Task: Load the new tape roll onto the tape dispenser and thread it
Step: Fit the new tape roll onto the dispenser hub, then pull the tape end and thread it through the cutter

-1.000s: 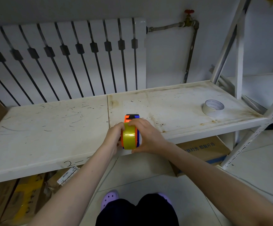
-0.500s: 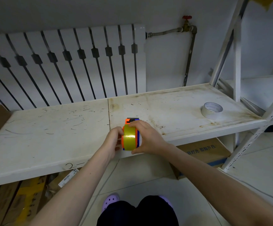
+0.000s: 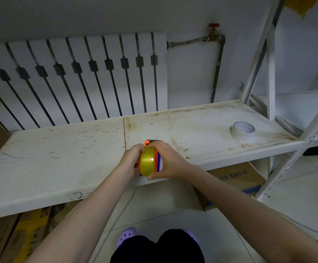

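Observation:
A yellowish clear tape roll [image 3: 147, 161] sits inside the orange and blue tape dispenser [image 3: 155, 160], held upright over the front edge of the white shelf [image 3: 59, 152]. My left hand [image 3: 130, 161] grips the dispenser's left side, thumb on top of the roll. My right hand [image 3: 166, 161] wraps the right side, fingers over the top and thumb under the roll. The dispenser's black front end peeks out beyond my fingers. Whether the tape's free end is pulled out is hidden.
A white, nearly empty tape core [image 3: 242, 130] lies flat at the shelf's right end. A radiator [image 3: 78, 76] stands behind the shelf. White rack posts [image 3: 271, 73] rise at the right. Cardboard boxes [image 3: 236, 179] sit on the floor below.
Both hands stay on the dispenser at the shelf's front edge. My right thumb has shifted under the roll and my left thumb has moved over its top.

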`<state>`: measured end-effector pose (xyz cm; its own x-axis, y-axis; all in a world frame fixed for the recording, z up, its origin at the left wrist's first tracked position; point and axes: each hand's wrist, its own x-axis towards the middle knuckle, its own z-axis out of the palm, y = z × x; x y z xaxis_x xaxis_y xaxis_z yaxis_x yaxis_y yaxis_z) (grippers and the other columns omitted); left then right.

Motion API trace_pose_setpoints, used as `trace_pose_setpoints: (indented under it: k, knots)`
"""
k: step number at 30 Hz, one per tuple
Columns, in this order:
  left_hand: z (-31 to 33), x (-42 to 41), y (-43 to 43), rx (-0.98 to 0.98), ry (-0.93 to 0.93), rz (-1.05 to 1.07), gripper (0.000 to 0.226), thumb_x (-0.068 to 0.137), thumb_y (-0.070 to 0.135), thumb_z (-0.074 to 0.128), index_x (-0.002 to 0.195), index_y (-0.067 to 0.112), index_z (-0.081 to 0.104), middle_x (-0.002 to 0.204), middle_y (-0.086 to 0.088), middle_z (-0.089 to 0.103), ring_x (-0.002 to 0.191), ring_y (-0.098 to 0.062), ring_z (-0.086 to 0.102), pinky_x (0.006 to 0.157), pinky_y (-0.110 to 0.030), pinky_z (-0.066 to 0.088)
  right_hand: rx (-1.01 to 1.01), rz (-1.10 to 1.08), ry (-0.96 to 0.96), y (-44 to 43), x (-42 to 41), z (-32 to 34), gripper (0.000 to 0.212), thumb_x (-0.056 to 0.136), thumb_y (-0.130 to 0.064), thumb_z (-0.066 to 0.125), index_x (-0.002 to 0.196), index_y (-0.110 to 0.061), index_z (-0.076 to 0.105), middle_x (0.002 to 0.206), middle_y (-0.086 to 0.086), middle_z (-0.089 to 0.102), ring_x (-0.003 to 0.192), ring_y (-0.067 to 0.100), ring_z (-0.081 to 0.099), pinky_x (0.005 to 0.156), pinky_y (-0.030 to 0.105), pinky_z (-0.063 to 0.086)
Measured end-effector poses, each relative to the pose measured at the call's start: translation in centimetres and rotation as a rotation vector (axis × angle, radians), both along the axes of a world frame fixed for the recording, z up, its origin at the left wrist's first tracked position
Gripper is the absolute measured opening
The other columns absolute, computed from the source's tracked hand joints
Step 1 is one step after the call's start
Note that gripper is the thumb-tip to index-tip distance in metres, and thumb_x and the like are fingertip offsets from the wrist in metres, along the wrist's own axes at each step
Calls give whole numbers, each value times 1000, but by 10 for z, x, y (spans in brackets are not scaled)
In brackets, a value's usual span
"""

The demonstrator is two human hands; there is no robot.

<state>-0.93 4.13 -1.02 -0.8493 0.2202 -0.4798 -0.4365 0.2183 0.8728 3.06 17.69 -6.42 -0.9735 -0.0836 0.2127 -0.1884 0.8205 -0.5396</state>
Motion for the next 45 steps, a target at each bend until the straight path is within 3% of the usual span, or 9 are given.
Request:
trace_pose_setpoints:
  k: [4,11,18,22,24,28,34,41,45]
  knots:
    - [7,2,3,-28,-5,-5,13,79,8,45,91,8,50,76,-9,49,63,-23,48,52,-28,39,-125,-29,-42,5,0,13,69,78,-39,72,134,-17,39,133,4,46,118,19,47,94,34,48]
    - [6,0,-2,-78,-18,3,16,76,0,41,91,6,45,82,-11,48,64,-23,46,50,-29,37,-79,-109,-26,-4,-4,10,61,76,-46,69,128,-21,49,127,2,54,118,20,44,96,37,44]
    - [-8,-13,-9,-206,286,-129,25,72,-7,47,87,9,59,87,-10,56,87,-28,51,66,-32,44,-75,-262,-19,-3,-5,16,64,75,-53,67,124,-14,55,119,6,60,110,23,51,91,40,48]
    - [-28,-6,-21,-316,541,-333,59,68,20,69,125,16,53,113,-4,59,106,-23,55,86,-38,52,-29,-280,-34,-3,-6,21,57,79,-52,61,121,-13,58,117,8,62,104,23,56,86,37,50]
    - [-33,-6,-21,-520,704,-353,73,57,45,74,124,21,55,110,-1,61,101,-20,57,83,-39,52,-20,-315,-14,-7,-7,27,51,84,-48,56,121,-13,58,119,7,61,103,22,58,85,38,51]
    - [-30,-6,-14,-624,869,-235,42,58,49,75,90,22,68,87,-5,62,78,-20,57,62,-28,40,129,-354,127,-20,-11,34,36,86,-41,55,114,-20,65,113,2,63,103,20,57,83,36,50]
    - [-30,-9,-10,-608,858,-251,34,63,32,77,94,18,70,92,-7,63,77,-21,54,62,-28,42,162,-377,87,-34,-12,45,21,88,-30,57,96,-22,74,102,1,64,93,20,59,75,39,54]
    - [-26,-4,-8,-561,846,-248,15,60,25,69,65,23,55,75,-6,58,61,-16,47,47,-20,26,275,-448,66,-46,-17,49,23,92,-19,45,97,-8,65,101,10,62,92,27,56,63,34,40]
    - [-23,-1,-10,-553,882,-241,14,66,14,67,80,10,68,77,-3,49,70,-18,44,51,-19,27,181,-432,18,-49,-13,48,24,94,-19,43,101,-7,62,106,11,61,98,26,55,65,33,37]
